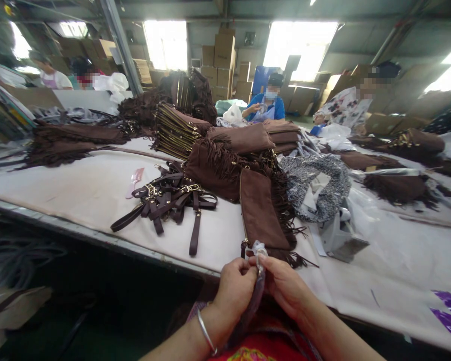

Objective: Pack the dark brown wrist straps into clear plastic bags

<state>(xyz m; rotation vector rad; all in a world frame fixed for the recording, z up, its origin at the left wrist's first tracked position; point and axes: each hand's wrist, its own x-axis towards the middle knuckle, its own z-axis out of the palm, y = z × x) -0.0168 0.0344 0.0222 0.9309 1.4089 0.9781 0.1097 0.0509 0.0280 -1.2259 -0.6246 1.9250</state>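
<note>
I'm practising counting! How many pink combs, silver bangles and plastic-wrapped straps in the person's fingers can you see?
Pink comb: 1
Silver bangle: 1
Wrapped strap: 1
Total: 3

One camera only, worn on the head, looks forward and down over the table [97, 195]. It is very near the left hand [235, 288] and right hand [285, 286] at 6 o'clock; co-workers [268, 103] sit far at 12 o'clock.
</note>
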